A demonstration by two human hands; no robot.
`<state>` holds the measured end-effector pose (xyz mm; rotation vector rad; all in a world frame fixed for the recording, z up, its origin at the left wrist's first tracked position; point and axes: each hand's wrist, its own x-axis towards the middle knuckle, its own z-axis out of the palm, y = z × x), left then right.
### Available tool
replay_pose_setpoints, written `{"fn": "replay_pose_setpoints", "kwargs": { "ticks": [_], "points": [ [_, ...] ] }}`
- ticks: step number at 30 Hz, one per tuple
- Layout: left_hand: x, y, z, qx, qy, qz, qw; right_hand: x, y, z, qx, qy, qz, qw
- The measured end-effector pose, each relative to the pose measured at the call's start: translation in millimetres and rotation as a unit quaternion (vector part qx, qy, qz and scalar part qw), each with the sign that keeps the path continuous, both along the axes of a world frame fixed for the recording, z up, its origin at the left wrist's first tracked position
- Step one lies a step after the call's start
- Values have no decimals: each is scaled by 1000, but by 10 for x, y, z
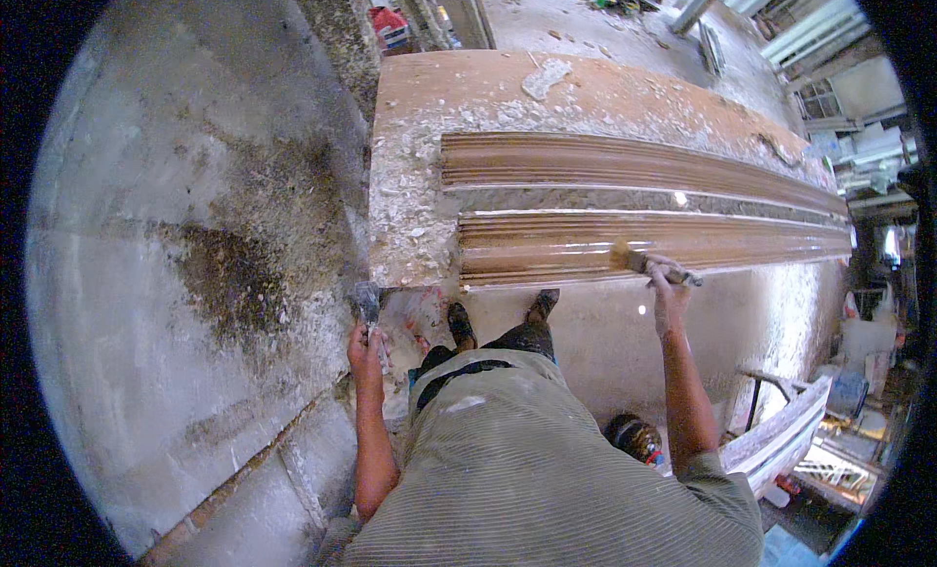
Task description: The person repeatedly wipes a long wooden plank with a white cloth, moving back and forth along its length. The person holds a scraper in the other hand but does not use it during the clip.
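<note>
My right hand [668, 274] is closed round the handle of a paintbrush [636, 259]. The brush's yellowish bristles touch the glossy face of the nearer brown ribbed moulding [527, 247], a long strip along the table's near side. A second ribbed moulding [547, 161] lies parallel behind it, with a narrow gap between the two. Off the table's near left corner, my left hand [365, 348] grips a grey, crusted tool [367, 302] by its lower end. What kind of tool this is cannot be made out.
The mouldings lie on a worktable [415, 89] strewn with white flakes. A stained wall [146, 303] rises close on my left. A dark round container [634, 438] stands on the floor by my right side. Beyond it is a white panel [781, 425]; a red container [390, 28] sits behind the table.
</note>
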<state>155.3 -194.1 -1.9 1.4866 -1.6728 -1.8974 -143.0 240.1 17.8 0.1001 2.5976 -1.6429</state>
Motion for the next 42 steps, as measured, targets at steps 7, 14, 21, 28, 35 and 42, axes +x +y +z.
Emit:
{"fn": "replay_pose_setpoints", "kwargs": {
  "ticks": [7, 14, 21, 28, 35, 42],
  "points": [
    [100, 407, -66, 49, 35, 102, 993, 718, -1941, -512, -95, -35, 309, 946],
    [76, 472, 98, -4, 55, 106, 993, 478, -2444, 274, -159, -61, 276, 946],
    [395, 330, -61, 77, 57, 172, 980, 694, -1939, -190, -10, 106, 258, 960],
    [-70, 79, 1, 8, 63, 32, 997, 977, -2505, -357, -72, 125, 242, 960],
    [-435, -298, 34, -55, 104, -73, 990, -199, 565, -502, 546, 395, -117, 730],
    [-484, -204, 83, -57, 70, -133, 987, -223, 16, -625, 537, 209, 59, 815]
  ]
}}
